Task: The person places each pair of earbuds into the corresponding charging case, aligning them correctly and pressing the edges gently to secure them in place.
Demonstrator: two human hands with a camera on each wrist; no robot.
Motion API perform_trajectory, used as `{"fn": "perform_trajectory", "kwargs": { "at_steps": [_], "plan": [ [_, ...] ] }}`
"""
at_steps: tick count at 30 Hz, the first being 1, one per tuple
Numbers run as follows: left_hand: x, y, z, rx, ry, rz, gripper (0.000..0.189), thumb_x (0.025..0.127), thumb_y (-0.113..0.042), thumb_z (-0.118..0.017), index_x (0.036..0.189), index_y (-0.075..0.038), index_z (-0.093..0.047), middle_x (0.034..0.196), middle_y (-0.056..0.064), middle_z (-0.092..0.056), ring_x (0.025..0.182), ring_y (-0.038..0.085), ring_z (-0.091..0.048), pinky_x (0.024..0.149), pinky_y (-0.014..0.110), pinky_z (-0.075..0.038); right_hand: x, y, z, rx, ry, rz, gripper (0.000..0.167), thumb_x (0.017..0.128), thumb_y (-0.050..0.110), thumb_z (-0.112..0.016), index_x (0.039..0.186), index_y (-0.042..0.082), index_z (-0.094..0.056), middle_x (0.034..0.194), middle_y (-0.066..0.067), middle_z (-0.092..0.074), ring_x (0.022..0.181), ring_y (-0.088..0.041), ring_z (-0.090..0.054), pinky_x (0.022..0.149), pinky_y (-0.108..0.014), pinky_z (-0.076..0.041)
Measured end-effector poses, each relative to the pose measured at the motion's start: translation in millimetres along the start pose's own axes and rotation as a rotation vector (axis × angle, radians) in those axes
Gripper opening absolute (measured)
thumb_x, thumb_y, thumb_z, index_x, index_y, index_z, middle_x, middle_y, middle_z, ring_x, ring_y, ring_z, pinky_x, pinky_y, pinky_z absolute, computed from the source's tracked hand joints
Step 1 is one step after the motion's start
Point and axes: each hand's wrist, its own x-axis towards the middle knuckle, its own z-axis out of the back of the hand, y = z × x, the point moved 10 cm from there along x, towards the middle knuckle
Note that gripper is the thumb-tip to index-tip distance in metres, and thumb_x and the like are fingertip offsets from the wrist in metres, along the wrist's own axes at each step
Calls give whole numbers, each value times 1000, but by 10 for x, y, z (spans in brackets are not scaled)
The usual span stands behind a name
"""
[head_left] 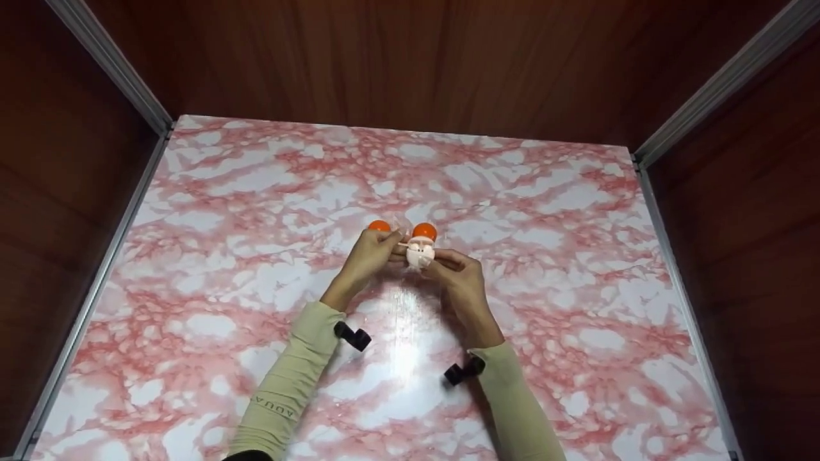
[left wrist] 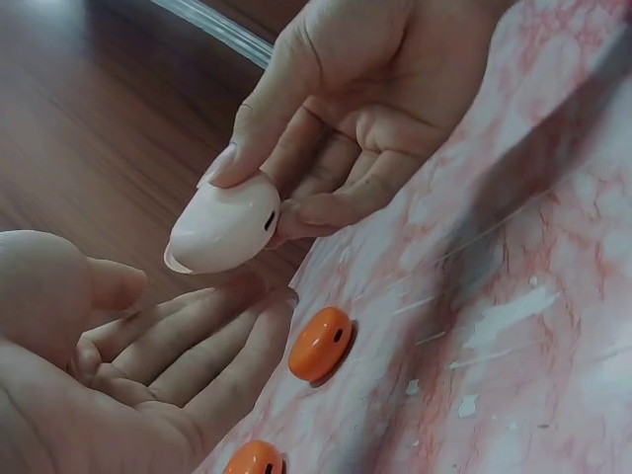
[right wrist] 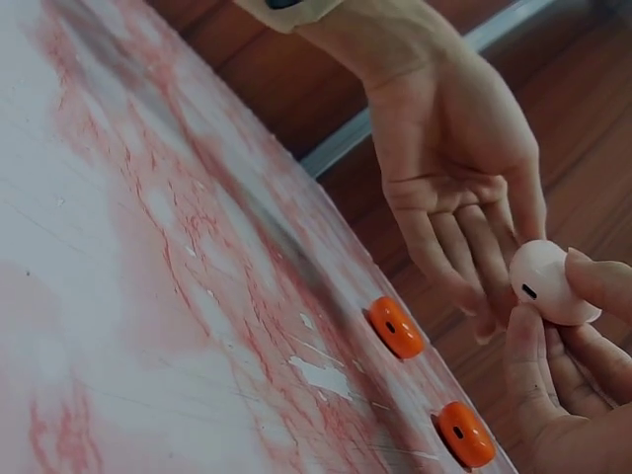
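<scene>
A glossy white earphone case is held up with its lid raised, showing a pale pink interior. My right hand pinches it between thumb and fingers, and a dark port slot shows on its base in the left wrist view. At the case's left side, my left hand seems to pinch a thin white earbud stem; both wrist views hide that stem. The left fingers extend close beside the case.
Two rounded orange cases with dark slots lie on the red-and-white marbled table, just beyond the hands. Something like clear plastic lies between them. Dark wood panels with metal edges enclose the table's back and sides.
</scene>
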Motion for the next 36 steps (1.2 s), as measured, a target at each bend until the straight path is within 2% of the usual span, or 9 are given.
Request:
{"fn": "perform_trajectory", "kwargs": {
  "at_steps": [3, 5, 8, 13, 16, 20, 26, 30, 36],
  "plan": [
    [-5, -3, 4, -4, -5, -2, 40, 110, -23, -56, 116, 13, -73, 81, 7, -79, 70, 9, -76, 91, 49, -64, -7, -18, -2, 5, 4, -11, 26, 90, 0, -79, 115, -7, -76, 102, -12, -81, 92, -21, -78, 88, -45, -65],
    [-3, -9, -1, -2, 0, -8, 38, 109, -23, -59, 115, 12, -75, 78, 2, -77, 71, 9, -77, 93, 51, -63, -14, -23, -8, 6, 8, -15, 27, 90, 1, -80, 115, -6, -76, 102, -12, -81, 92, -21, -79, 88, -45, -65],
    [-1, -10, -13, 0, 14, -15, 35, 106, -23, -64, 114, 9, -77, 86, 8, -80, 74, 10, -78, 94, 52, -62, -17, -26, -15, 9, 13, -11, 27, 89, 2, -81, 115, -6, -76, 103, -13, -81, 93, -21, -79, 88, -43, -65],
    [-9, -10, -45, -15, 37, -20, 29, 104, -17, -67, 118, 7, -77, 106, 21, -80, 78, 10, -79, 88, 43, -65, -14, -38, 4, 7, 2, -22, 26, 89, 2, -81, 114, -6, -76, 104, -14, -81, 92, -21, -79, 90, -47, -65],
    [-9, -35, -68, -20, 42, -37, 29, 104, -16, -68, 119, 7, -76, 113, 24, -78, 81, 11, -80, 88, 42, -65, -10, -30, 14, -1, -1, -21, 26, 91, 3, -80, 114, -6, -76, 105, -14, -81, 91, -21, -79, 91, -47, -64],
    [-13, -71, -80, -4, 34, -69, 28, 102, -16, -70, 119, 7, -76, 121, 24, -76, 89, 15, -81, 91, 41, -64, -8, -14, 15, 2, 1, -16, 27, 91, 5, -80, 115, -7, -76, 104, -14, -81, 88, -21, -79, 87, -41, -66],
    [-30, -84, -118, -5, 54, -90, 28, 102, -13, -70, 123, 5, -75, 119, 25, -77, 99, 20, -80, 90, 33, -65, 0, -39, 43, 43, -22, -33, 27, 90, 6, -82, 112, -8, -76, 95, -13, -81, 81, -20, -79, 81, -35, -66],
    [-38, -105, -146, 24, 67, -118, 27, 101, -13, -70, 123, 3, -76, 118, 23, -77, 100, 19, -80, 90, 33, -65, -4, -52, 66, 55, -27, -40, 27, 90, 5, -81, 113, -9, -75, 95, -13, -81, 80, -21, -79, 84, -39, -66],
    [-33, -88, -176, 105, 64, -139, 26, 101, -16, -71, 122, -2, -78, 119, 20, -78, 103, 23, -80, 92, 38, -64, -6, -72, 108, 50, -33, -53, 29, 90, 5, -82, 114, -9, -75, 96, -14, -81, 84, -22, -79, 91, -47, -64]
  ]
}}
